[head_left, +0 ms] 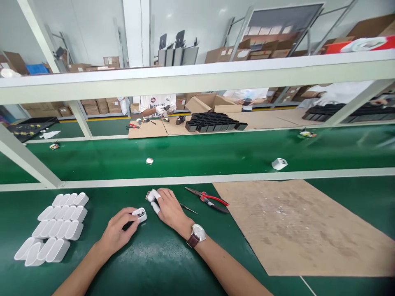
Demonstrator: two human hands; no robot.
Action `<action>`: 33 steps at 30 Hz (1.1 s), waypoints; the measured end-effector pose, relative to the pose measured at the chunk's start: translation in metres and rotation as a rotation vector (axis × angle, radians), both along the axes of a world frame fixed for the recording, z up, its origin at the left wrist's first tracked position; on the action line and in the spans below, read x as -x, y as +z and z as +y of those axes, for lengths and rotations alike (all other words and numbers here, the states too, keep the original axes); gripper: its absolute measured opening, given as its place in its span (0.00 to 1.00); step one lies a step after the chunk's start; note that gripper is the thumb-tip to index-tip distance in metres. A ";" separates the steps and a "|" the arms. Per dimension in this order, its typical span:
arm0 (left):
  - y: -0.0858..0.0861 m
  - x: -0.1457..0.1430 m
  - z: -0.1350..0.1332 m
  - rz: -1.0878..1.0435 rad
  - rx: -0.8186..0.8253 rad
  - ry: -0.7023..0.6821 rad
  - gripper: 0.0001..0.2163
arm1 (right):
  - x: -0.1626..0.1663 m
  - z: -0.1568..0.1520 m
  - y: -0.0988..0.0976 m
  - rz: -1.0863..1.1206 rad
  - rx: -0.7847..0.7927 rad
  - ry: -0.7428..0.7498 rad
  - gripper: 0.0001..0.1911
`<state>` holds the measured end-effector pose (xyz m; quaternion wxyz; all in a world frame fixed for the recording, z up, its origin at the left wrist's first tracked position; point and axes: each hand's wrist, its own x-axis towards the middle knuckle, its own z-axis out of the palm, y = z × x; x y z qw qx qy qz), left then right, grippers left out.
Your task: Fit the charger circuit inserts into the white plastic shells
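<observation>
Between the thumb and fingers of my left hand (119, 230) is a small white plastic housing (141, 214), its open side up with dark parts inside. My right hand (169, 209), wearing white finger cots on thumb and index finger, is closed at a small pale electronic part (148, 195) just beyond the housing. The fingers partly cover that part, so its exact kind is unclear. A thin, dark pointed tool (189, 209) sticks out from under the right hand; whether the hand grips it is hidden. Red-and-black pliers (208, 199) lie to the right of that hand.
Several white housings (58, 228) stand in rows at the left. A stained cardboard sheet (296, 230) covers the right side. Beyond the bench rail (185, 180), a green conveyor belt (200, 158) carries a white cube-shaped part (279, 164) and small electronic pieces. Co-workers sit opposite.
</observation>
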<state>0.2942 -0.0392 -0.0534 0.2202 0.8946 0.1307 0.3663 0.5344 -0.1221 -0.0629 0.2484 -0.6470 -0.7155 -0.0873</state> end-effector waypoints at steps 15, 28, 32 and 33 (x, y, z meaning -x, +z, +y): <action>0.057 -0.077 0.142 0.378 0.067 0.506 0.07 | 0.011 -0.011 -0.010 0.126 -0.041 0.098 0.21; 0.104 -0.005 0.170 0.446 0.023 0.622 0.17 | 0.010 -0.013 -0.008 0.179 -0.084 0.130 0.20; 0.125 0.050 0.152 0.544 -0.035 0.612 0.18 | 0.013 -0.013 -0.011 0.183 -0.074 0.133 0.21; 0.124 0.061 0.147 0.590 -0.052 0.611 0.19 | 0.013 -0.013 -0.011 0.192 -0.068 0.125 0.22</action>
